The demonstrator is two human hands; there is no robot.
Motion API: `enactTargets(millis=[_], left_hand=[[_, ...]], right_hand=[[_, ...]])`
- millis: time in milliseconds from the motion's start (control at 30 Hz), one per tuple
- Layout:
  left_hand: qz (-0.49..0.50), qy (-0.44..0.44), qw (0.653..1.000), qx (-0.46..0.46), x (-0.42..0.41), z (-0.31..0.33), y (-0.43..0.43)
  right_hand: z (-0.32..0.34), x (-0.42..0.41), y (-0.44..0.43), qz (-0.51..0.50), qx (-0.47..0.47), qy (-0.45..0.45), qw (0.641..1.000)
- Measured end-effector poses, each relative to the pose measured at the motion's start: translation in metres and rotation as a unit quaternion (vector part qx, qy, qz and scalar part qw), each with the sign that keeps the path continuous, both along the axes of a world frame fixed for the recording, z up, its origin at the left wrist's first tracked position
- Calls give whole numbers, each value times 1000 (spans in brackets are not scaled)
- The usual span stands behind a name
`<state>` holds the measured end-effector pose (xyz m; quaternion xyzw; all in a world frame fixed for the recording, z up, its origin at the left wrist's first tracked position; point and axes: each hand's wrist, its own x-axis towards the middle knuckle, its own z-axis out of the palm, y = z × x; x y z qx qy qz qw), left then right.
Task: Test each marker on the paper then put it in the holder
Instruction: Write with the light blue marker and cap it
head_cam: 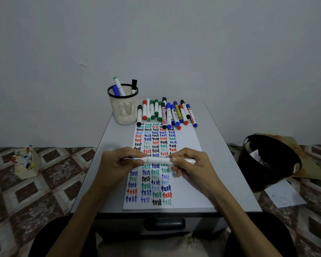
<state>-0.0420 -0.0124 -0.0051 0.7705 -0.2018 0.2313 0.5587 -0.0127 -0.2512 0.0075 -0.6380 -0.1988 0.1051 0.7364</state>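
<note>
DESK TEST, MID-RUN: A person holds a white marker [157, 160] level over the paper [189, 193] w/ both hands, its long axis running left-right across the sheet. The left hand [117, 164] pinches the left end, where a small blue end plug [132, 158] shows past the fingers [133, 153]. The right hand [191, 166] curls round the right part of the barrel, thumb on top. Both sets of fingers are closed on the marker, neither free.

A thin seam [148, 160] rings the body btwn the two hands, nearer the left one. It is prob. the cap joint, w/ the cap seated or nearly so. Whether the cap is coming off or going on can't be told.

The sheet carries columns of "test" in black, blue, red and green, w/ a bare strip down its right side, on the right hand's side.

The holder [123, 112], a cream mesh cup w/ a black rim, stands at the far left of the desk [230, 182], beyond and slightly left of the hands and well apart from them. Three markers stand in it. A row of capped markers [165, 114] lies just right of it, across the paper's far end.

Judgement: any cap pull runs along the marker's left-right axis. For the drop, the left hand is nearer the holder, and the marker must swing from level to upright.
</note>
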Motion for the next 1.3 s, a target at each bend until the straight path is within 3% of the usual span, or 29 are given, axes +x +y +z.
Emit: enactTargets(millis=[233, 333, 400, 500, 600, 733, 833, 933, 1033, 1133, 1300], left_hand=[[27, -3, 1000, -9, 1, 1, -2], [42, -14, 999, -6, 2, 2, -2], [49, -21, 999, -9, 2, 2, 0], [73, -7, 997, -13, 2, 3, -3], [175, 30, 984, 18, 7, -4, -3], [223, 148, 945, 189, 13, -15, -1], [218, 138, 921, 291, 17, -17, -5], [225, 146, 910, 316, 19, -20, -3], [220, 156, 909, 318, 19, -21, -2], [219, 151, 911, 314, 19, -22, -2], [221, 150, 910, 317, 18, -21, -1]], right_hand=[[-5, -2, 5, -69, -7, -75, 995], [-4, 1, 9, -122, -137, -162, 970], [4, 5, 12, -123, -255, -238, 929], [21, 15, 25, -70, -414, -371, 828], [40, 40, 41, -84, -490, -385, 777], [72, 84, 68, -167, -433, -358, 810], [103, 111, 97, -194, -314, -362, 856], [131, 134, 128, -210, -216, -383, 873], [143, 149, 154, -226, -172, -408, 868], [134, 158, 171, -238, -184, -419, 856], [97, 169, 176, -266, -394, -414, 777]])
